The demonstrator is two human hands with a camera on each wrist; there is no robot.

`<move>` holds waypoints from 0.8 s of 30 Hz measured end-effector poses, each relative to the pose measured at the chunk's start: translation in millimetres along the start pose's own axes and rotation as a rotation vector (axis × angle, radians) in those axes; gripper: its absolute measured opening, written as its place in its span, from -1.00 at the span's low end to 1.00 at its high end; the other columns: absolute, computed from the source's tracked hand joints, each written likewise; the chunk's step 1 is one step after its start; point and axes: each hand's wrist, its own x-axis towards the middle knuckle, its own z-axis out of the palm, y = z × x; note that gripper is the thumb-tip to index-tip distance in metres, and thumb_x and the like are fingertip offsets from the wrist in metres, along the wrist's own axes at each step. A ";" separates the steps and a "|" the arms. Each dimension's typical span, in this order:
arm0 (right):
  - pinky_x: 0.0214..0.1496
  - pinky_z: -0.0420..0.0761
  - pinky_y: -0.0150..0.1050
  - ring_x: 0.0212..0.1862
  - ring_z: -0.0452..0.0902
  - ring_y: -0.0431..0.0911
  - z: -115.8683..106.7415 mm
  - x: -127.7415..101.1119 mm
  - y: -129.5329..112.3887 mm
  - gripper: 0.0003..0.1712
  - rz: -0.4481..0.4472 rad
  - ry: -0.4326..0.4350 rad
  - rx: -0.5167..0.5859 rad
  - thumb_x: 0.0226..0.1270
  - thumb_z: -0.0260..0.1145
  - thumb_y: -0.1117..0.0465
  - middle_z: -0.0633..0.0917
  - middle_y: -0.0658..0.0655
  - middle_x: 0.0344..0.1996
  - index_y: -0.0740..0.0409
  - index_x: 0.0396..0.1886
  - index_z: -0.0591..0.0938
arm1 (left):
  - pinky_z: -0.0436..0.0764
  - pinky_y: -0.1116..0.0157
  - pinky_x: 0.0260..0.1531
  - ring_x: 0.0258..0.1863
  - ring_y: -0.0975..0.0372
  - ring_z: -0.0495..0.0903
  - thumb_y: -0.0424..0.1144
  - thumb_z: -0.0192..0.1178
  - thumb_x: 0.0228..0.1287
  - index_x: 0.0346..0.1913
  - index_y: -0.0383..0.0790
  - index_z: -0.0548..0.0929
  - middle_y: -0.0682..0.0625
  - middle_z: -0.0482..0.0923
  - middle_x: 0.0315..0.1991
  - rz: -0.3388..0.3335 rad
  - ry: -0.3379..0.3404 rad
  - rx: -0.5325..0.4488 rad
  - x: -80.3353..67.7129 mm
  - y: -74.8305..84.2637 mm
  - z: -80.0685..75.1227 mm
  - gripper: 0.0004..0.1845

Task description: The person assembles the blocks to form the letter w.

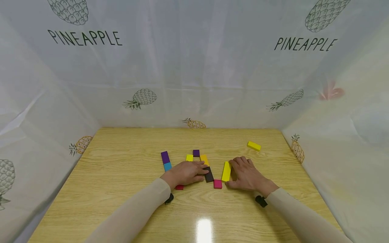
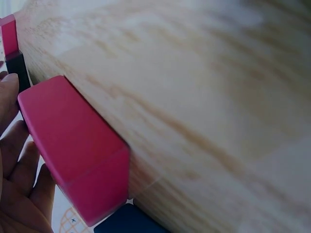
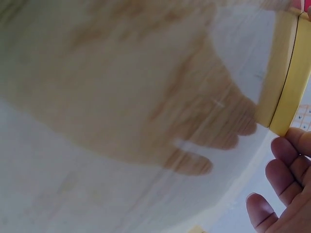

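Long yellow block (image 1: 226, 171): touching right hand (image 1: 247, 174) on its left, long axis toward far edge of counter (image 1: 121, 202); fingers straight, flat. Left hand (image 1: 186, 172): relaxed, resting over dark block (image 1: 209, 175), pink block (image 2: 73, 145) beneath.

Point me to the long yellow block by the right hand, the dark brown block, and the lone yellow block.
long yellow block (image 1: 226, 171), head view, mid top face.
dark brown block (image 1: 209, 176), head view, exposed top face.
lone yellow block (image 1: 253, 145), head view, centre of top.
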 end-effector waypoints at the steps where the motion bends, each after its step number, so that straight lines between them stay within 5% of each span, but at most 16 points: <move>1: 0.26 0.45 0.25 0.23 0.43 0.16 0.0 -0.1 0.0 0.03 0.000 0.000 -0.001 0.17 0.43 -0.41 0.57 0.23 0.21 0.30 0.35 0.55 | 0.39 0.16 0.54 0.62 0.25 0.25 0.10 0.04 0.67 0.53 0.14 0.50 0.17 0.38 0.57 -0.001 -0.001 0.001 0.1 0.0 0.1 -0.50; 24: 0.25 0.45 0.23 0.24 0.44 0.16 0.5 0.3 0.3 0.03 0.002 -0.005 -0.015 0.18 0.42 -0.43 0.57 0.23 0.23 0.28 0.36 0.54 | 0.40 0.16 0.53 0.62 0.23 0.26 0.09 0.04 0.67 0.53 0.12 0.51 0.14 0.39 0.57 0.006 -0.004 0.000 -0.8 0.7 -1.8 -0.50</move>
